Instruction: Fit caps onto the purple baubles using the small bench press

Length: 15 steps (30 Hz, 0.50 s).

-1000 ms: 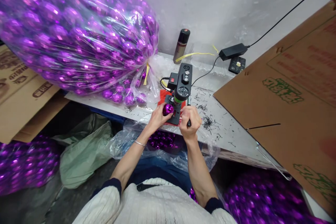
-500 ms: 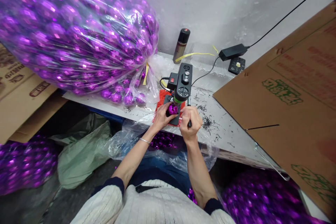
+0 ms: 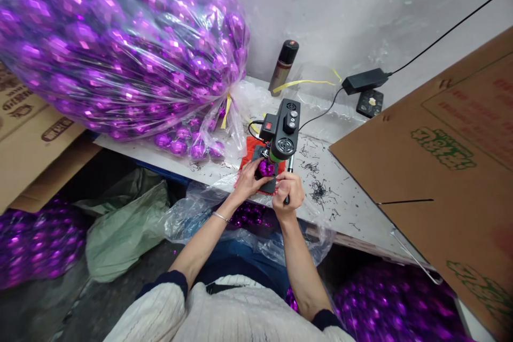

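Observation:
A small black bench press point(image 3: 286, 127) with a red switch stands on a red cloth point(image 3: 249, 148) at the table edge. Beneath its head sits a shiny purple ball point(image 3: 266, 168). My left hand point(image 3: 247, 181) grips this ball from the left, thumb in front and fingers behind. My right hand point(image 3: 288, 192) is wrapped round the press's lever point(image 3: 290, 164), whose black handle end shows below the fist. The ball's top is partly hidden by the press head.
A big clear bag point(image 3: 160, 53) of purple balls fills the left; loose balls point(image 3: 178, 146) lie by its tied neck. Behind stand a spray can point(image 3: 284, 68) and a black power adapter point(image 3: 366, 81). Black scraps point(image 3: 319, 190) litter the table. A cardboard box point(image 3: 425, 171) blocks the right.
My right hand has drawn the lever slightly lower and toward me. My left hand still holds the ball under the press. The camera view has shifted a little.

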{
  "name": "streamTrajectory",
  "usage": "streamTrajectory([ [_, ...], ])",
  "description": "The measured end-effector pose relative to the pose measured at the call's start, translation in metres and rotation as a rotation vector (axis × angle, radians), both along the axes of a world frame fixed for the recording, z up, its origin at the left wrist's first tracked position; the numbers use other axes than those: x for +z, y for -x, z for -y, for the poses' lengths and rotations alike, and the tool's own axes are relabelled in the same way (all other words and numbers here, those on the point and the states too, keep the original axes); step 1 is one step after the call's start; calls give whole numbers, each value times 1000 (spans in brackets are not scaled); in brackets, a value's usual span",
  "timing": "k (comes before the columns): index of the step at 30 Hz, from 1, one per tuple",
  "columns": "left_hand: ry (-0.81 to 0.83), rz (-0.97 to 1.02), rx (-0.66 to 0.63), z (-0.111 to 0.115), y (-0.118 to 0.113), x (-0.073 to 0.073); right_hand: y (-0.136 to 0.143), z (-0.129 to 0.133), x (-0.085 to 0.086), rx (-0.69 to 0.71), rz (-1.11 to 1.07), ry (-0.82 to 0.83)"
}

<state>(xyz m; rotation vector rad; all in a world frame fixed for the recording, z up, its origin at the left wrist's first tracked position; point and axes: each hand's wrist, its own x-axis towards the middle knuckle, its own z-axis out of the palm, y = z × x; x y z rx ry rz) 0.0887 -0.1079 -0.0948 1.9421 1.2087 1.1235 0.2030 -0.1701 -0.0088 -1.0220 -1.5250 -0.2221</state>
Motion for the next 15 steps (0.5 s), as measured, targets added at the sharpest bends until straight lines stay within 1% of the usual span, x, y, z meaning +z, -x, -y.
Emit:
streamTrajectory([
  [15,-2,11,4,0,0,0,0,-6,-20,20,-53,-33],
])
